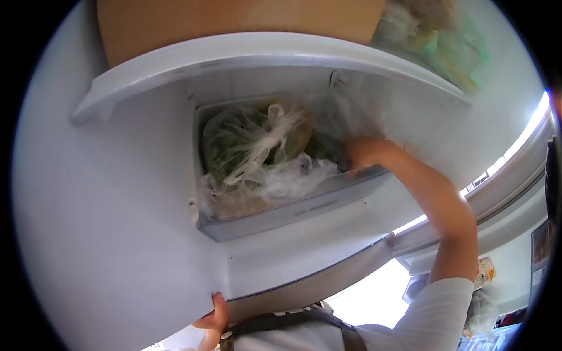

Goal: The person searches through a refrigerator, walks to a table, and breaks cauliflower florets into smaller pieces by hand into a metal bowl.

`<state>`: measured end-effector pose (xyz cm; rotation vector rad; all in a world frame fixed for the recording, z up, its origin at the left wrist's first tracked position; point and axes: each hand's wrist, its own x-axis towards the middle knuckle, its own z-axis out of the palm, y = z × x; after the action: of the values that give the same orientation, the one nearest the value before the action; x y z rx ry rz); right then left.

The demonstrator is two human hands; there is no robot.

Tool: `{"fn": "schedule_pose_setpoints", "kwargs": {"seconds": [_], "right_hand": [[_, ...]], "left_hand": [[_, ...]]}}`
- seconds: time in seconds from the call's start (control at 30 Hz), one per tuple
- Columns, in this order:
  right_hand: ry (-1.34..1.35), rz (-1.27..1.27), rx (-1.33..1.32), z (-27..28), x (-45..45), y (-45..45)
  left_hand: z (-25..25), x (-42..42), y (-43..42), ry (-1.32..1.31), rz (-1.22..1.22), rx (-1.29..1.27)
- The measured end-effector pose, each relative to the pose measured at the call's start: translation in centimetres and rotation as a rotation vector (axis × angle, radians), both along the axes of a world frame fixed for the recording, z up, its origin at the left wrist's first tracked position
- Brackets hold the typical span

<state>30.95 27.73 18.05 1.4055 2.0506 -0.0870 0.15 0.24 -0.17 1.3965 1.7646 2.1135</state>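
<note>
Inside a white refrigerator, a clear drawer (275,213) holds plastic bags. One knotted bag (240,146) has something green in it, and a crumpled whitish bag (293,177) lies at the drawer's front. My right hand (363,153) reaches in at the drawer's right end, beside a blurred clear bag (345,111); its fingers are smeared and partly hidden. Low in the view, my left hand (216,315) is at the refrigerator's lower front edge, its thumb up against the edge and its other fingers bent below.
A white shelf (263,44) spans above the drawer, with a brown box (234,20) on it. Blurred bags (445,47) are at the upper right. Door shelves at the lower right hold a container (485,272) and a plastic bag (481,313).
</note>
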Motion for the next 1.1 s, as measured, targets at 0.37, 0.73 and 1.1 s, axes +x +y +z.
{"fn": "schedule_pose_setpoints", "kwargs": {"seconds": [0.37,0.73,1.1], "right_hand": [[0.45,0.037,0.597,5.4,1.8,2.2],[0.752,0.335,1.188,6.7,2.9,4.0],[0.212,0.052,0.182,3.4,-1.2,-2.2]], "left_hand": [[0.0,0.3,0.1,-0.086,0.032,-0.016],[2.6,0.4,-0.1,-0.033,0.028,-0.152],[1.1,0.3,0.7,-0.129,0.063,0.016]]}}
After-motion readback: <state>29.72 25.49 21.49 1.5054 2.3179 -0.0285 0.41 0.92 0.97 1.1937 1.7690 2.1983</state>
